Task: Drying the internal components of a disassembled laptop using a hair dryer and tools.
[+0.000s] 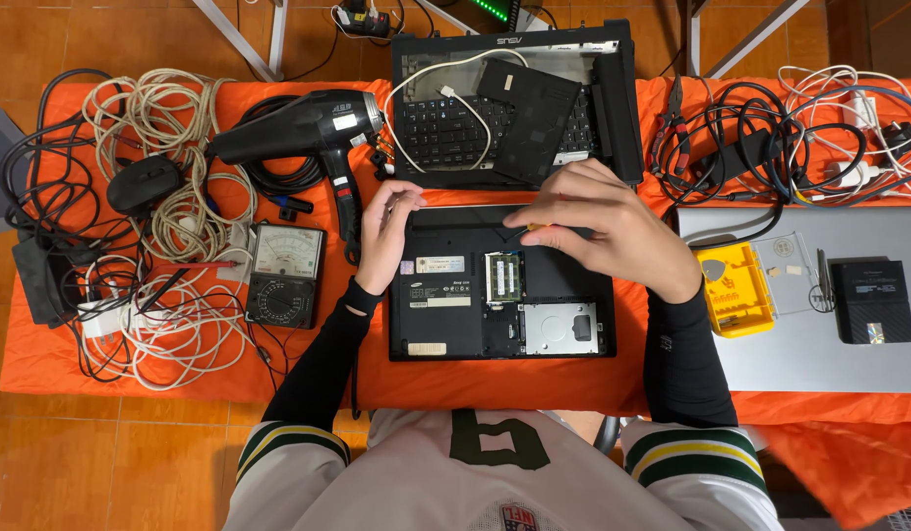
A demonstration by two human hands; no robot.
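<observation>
Head view, looking straight down: an upturned black laptop [501, 282] lies on an orange cloth [180, 379], its base panel off so the green memory board [504, 276] and the silver drive bay [559, 327] show. The left hand [384, 236] rests on the laptop's left rear corner, fingers loosely curled against the edge, grasping nothing that can be made out. The right hand [606, 228] hovers over the rear edge with fingers pinched around a small screwdriver with a yellow handle [536, 228], mostly hidden under the hand.

Three pale rectangular labels sit on the laptop's left half, one white strip above a larger white one, and a cream one near the front corner. A yellow bit case [735, 289] with a clear lid lies open on a grey laptop lid [819, 354] at right, beside one small black box [872, 300].

Count: two opened black laptops, the second [519, 103] behind the first, one black hair dryer [303, 126], one analogue meter [285, 274], one black mouse [144, 184].
</observation>
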